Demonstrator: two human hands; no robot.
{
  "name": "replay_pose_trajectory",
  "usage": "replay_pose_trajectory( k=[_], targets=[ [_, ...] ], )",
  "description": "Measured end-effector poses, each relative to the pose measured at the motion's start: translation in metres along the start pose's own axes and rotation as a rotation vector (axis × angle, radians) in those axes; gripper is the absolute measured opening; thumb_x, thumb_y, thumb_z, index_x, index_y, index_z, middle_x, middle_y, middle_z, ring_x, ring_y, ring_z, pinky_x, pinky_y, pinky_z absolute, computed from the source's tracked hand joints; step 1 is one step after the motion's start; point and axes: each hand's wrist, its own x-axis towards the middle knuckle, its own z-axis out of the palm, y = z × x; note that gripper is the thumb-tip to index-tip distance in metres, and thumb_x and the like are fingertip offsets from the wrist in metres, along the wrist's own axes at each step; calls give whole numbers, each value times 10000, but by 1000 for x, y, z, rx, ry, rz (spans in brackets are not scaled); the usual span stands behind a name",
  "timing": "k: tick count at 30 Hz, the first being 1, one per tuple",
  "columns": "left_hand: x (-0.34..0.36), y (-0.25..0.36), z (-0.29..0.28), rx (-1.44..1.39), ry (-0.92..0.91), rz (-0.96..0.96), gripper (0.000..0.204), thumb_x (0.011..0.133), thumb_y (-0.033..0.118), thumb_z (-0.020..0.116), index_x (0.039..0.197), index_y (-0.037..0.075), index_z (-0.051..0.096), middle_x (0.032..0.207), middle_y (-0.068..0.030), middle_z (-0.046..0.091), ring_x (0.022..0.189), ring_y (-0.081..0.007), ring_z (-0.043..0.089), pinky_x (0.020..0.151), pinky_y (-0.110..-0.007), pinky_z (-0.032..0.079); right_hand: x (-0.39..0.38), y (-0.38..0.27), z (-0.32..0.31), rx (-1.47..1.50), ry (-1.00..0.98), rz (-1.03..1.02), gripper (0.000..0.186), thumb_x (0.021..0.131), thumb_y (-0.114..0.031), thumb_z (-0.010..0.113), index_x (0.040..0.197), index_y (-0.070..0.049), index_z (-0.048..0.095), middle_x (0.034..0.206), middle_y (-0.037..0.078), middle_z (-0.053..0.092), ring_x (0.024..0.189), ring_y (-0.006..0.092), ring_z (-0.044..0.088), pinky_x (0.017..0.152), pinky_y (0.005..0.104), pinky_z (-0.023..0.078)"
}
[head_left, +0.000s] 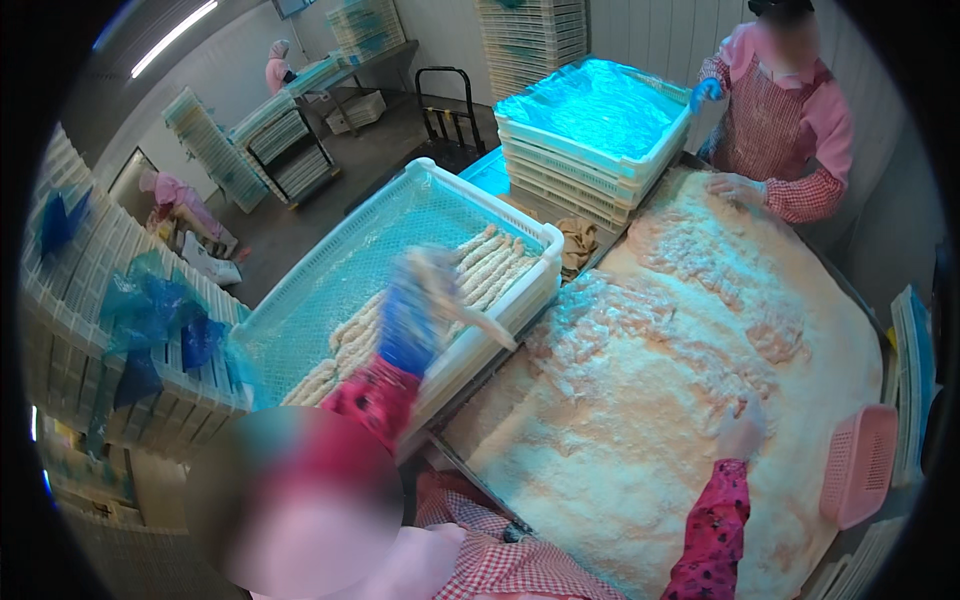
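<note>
Over the tray's right part, my left hand [408,318], in a blue glove and blurred by motion, grips a long pale crumb-coated strip [487,324]. Rows of similar coated strips [480,270] lie beneath it on the blue-green lining of the white tray [270,312]. My right hand [741,430], whitened with powder, is down in the pale breading [590,440] on the worktable, beside a heap of coated pieces [690,370]. Its fingers are curled at the heap; what they hold, if anything, is hidden by the coating.
Across the table a co-worker [775,120] has one hand in the breading. Stacked trays with blue film [600,105] stand beside the table's far end. A pink basket [860,467] sits at the right edge. More tray stacks [130,310] rise at left, and a black-handled cart [447,105] stands behind.
</note>
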Motion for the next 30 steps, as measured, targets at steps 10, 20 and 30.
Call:
replay_pose_trajectory(
  k=[10,20,30],
  targets=[
    [100,85,-205,1267,5,-136,567,897,474,380,1313,89,402,1256,-90,484,1145,-200,451,932,-381,369,10,8,9,194,29,70,193,722,-60,611,896,-40,531,827,119,569,778,288,571,681,379,454],
    [78,128,-225,1140,-321,-361,642,824,245,613,1361,57,317,1367,-75,371,1265,-214,321,1048,-343,240,13,14,6,640,-20,173,135,744,-31,584,870,-37,535,777,39,531,712,152,535,655,280,446],
    [11,132,-287,2062,12,254,521,801,171,581,1281,39,425,1272,-172,457,1193,-300,413,1009,-383,304,-50,-19,-45,319,-272,-590,173,739,-61,598,912,-45,598,868,103,612,766,259,589,714,340,476]
  ],
)
